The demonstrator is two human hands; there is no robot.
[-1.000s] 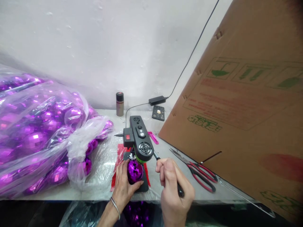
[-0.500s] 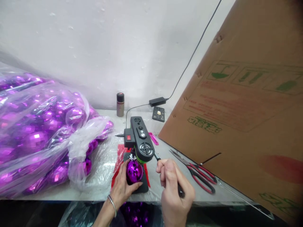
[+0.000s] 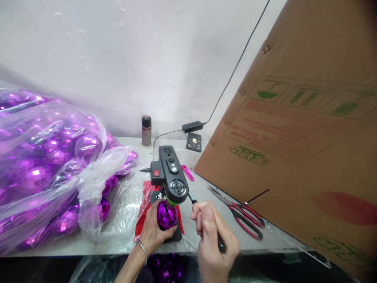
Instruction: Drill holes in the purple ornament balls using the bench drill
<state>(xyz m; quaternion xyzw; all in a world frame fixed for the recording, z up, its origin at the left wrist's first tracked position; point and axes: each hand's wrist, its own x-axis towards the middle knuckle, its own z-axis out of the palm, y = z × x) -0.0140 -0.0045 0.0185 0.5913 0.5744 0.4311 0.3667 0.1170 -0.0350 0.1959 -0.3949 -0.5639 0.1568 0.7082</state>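
Note:
Fingers and thumb of my left hand curl round a shiny purple faceted ball ornament. The ball sits under the front end of a small black tabletop machine with a round vent and a red switch. My right hand is closed in a fist on the black-handled lever that sticks out from the machine's right side. Beneath the machine lies a red sheet, and its dark base shows below the ball. The machine's head hides the ball's upper contact point.
A clear plastic bag of purple balls fills the left of the table. On the right, red-and-black scissors lie beside a large cardboard box. A spray can, power adapter and black card-like item are near the wall.
The whole view has shifted slightly, so everything appears a little further left. Both hands keep the same hold on the ball and the lever.

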